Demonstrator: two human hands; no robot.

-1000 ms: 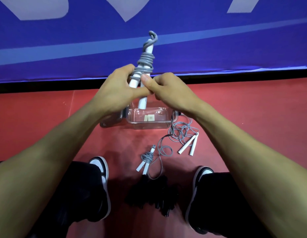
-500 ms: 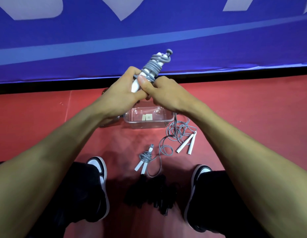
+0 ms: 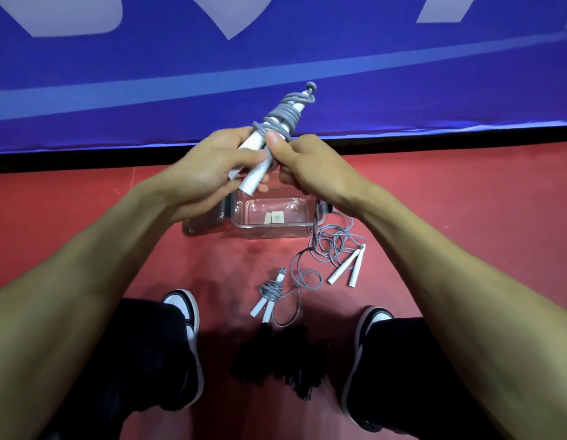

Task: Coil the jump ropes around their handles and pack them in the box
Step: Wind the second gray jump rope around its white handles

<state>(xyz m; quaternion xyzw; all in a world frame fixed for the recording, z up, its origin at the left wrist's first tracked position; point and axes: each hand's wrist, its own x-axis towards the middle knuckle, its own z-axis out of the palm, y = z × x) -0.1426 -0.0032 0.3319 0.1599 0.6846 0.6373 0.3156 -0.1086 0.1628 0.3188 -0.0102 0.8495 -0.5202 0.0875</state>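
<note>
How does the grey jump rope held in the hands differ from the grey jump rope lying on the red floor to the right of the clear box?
The held grey jump rope is wound tightly round its white handles; the loose grey jump rope sprawls in open loops. The held one is gripped by the left hand and right hand above the clear plastic box; the loose one lies untouched on the red floor. Both have grey cord and white handles.

Both hands, left hand (image 3: 209,166) and right hand (image 3: 310,166), grip a coiled jump rope (image 3: 277,128) above the clear box (image 3: 272,231) on the red floor (image 3: 85,217).
</note>
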